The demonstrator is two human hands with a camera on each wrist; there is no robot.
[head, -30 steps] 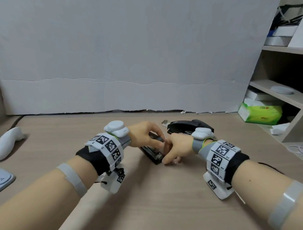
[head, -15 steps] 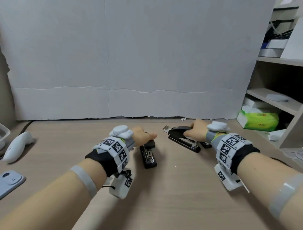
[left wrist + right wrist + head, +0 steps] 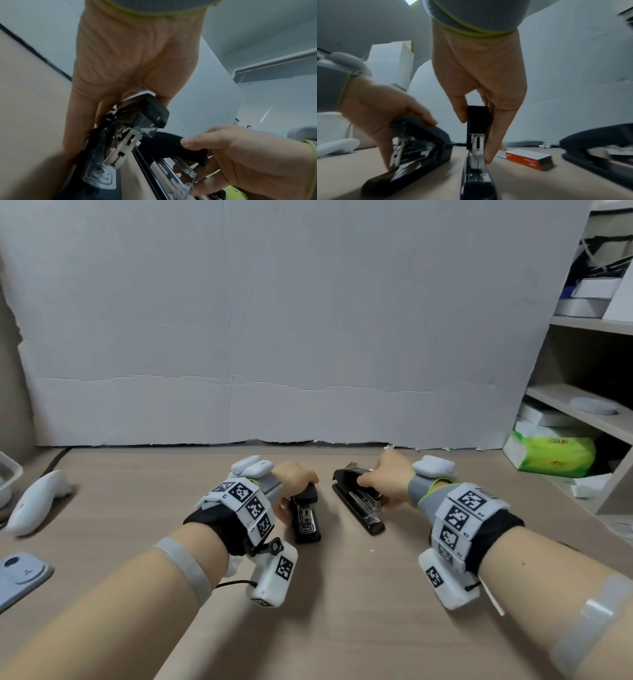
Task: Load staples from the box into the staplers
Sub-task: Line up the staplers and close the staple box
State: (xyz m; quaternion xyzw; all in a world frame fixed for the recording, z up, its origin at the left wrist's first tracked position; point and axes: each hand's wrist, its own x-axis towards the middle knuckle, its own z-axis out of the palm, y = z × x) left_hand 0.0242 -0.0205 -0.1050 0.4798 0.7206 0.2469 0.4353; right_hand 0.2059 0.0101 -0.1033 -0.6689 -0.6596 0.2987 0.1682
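Judging by their build, both staplers are stiff, fairly heavy pieces of plastic and steel with glossy, somewhat slippery shells, so each is best taken by the sides near the hinge, where fingers cannot slide off or get caught in the sprung top. Taking the desk (image 3: 342, 594) as landmark, the long stapler (image 3: 359, 510) lies flat on it right of centre, angled away, and the right hand (image 3: 387, 477) grasps its raised rear from above, thumb on one side and fingers down the other, fingertips reaching the desk. Left of it and apart, the short stapler (image 3: 306, 517) also sits on the desk with its top hinged up; the left hand (image 3: 294, 484) clasps its back end, one finger running down its side. The staple box (image 3: 529, 159), small, light and easily crushed, lies on the desk beyond the long stapler, outside either grasp. A third stapler (image 3: 599, 148) stands further right.
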